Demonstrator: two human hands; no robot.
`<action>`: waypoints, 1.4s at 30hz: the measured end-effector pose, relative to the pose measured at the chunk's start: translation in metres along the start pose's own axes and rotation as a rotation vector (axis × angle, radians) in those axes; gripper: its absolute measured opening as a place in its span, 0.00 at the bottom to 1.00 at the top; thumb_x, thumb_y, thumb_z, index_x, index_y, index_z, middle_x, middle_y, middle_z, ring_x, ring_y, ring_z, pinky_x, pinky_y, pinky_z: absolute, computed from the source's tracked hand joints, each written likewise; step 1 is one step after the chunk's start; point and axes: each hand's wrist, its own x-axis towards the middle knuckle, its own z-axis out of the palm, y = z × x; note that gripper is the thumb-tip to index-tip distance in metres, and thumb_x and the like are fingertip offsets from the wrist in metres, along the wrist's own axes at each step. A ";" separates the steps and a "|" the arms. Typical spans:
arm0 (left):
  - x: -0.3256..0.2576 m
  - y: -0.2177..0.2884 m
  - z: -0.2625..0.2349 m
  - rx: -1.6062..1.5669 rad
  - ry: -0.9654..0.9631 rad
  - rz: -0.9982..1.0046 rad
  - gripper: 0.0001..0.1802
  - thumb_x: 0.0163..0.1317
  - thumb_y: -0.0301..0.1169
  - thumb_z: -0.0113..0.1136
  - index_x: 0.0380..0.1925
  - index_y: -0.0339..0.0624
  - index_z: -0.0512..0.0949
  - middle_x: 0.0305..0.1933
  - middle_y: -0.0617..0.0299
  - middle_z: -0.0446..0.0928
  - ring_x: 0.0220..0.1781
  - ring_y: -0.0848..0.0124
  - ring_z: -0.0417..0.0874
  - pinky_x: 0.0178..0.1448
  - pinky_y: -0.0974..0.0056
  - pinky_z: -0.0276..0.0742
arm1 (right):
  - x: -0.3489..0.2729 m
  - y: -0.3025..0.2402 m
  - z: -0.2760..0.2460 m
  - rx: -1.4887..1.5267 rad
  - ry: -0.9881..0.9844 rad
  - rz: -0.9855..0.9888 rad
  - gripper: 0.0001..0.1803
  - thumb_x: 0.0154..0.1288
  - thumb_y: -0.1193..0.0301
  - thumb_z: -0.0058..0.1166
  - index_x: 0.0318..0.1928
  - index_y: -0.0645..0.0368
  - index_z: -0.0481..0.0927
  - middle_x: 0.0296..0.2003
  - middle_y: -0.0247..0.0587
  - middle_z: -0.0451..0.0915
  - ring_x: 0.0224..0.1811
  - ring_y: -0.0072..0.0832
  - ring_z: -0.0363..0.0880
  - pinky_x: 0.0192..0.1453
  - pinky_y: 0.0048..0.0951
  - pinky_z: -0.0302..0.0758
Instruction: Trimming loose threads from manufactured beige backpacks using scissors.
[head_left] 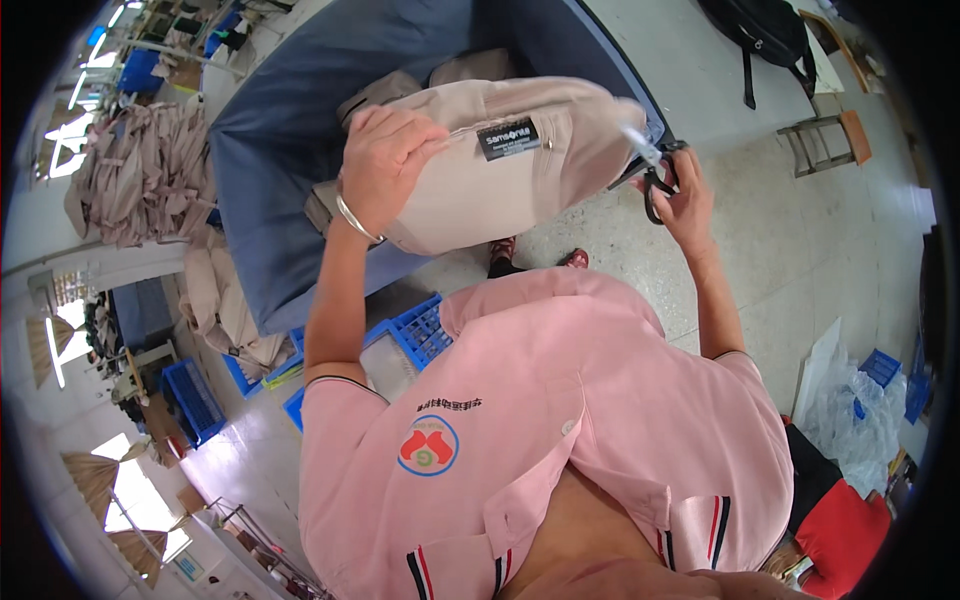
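- The beige bag (pixel 470 195) was over the near side of the blue bin (pixel 262 215); whether it rested there or hung from the grip could not be told.
- The left hand (pixel 388 165) had its fingers bent tight over the bag's left part, above the bin.
- The right hand (pixel 686 205) held the scissors (pixel 651 183) by their black handles, just beside the bin's right rim.
- The blades pointed toward the bag's right end, but blur hid how wide they stood and whether they touched cloth.
- Good handling seemed to call for a firm left grip to keep the cloth steady, blade tips angled off the fabric, and small, slow movements; a loose fold could easily have been nicked.
- Inside the bin, beyond the held bag, lay more beige bags (pixel 473 68), partly hidden, so their number was unclear.
- Blue crates (pixel 428 330) stood beside the bin's near left side; beige pieces (pixel 222 300) were heaped over one, left of the bin.
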 end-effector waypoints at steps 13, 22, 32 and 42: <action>0.006 -0.048 0.069 -0.019 -0.206 0.058 0.04 0.59 0.35 0.64 0.32 0.50 0.82 0.36 0.72 0.80 0.49 0.73 0.78 0.73 0.53 0.48 | 0.022 -0.025 0.021 -0.129 -0.361 -0.295 0.33 0.55 0.45 0.62 0.41 0.65 0.72 0.39 0.48 0.72 0.42 0.47 0.76 0.44 0.41 0.75; -0.003 -0.046 0.084 -0.143 -0.239 0.026 0.05 0.60 0.36 0.64 0.32 0.50 0.83 0.38 0.73 0.81 0.49 0.72 0.77 0.73 0.52 0.47 | 0.029 -0.031 0.040 -0.158 -0.471 -0.256 0.33 0.56 0.45 0.63 0.40 0.65 0.69 0.36 0.48 0.70 0.40 0.50 0.75 0.39 0.45 0.73; -0.005 -0.054 0.087 -0.178 -0.283 -0.010 0.05 0.60 0.36 0.64 0.33 0.50 0.84 0.39 0.73 0.80 0.52 0.73 0.76 0.74 0.51 0.44 | 0.018 -0.019 0.035 -0.256 -0.388 -0.285 0.31 0.56 0.45 0.62 0.37 0.63 0.70 0.36 0.48 0.72 0.42 0.47 0.76 0.42 0.42 0.75; -0.003 -0.054 0.091 -0.210 -0.269 0.022 0.04 0.60 0.35 0.62 0.31 0.51 0.83 0.35 0.74 0.80 0.48 0.74 0.76 0.73 0.53 0.43 | 0.019 -0.020 0.047 -0.145 -0.480 -0.245 0.27 0.60 0.48 0.60 0.35 0.62 0.70 0.31 0.48 0.76 0.32 0.49 0.78 0.34 0.42 0.74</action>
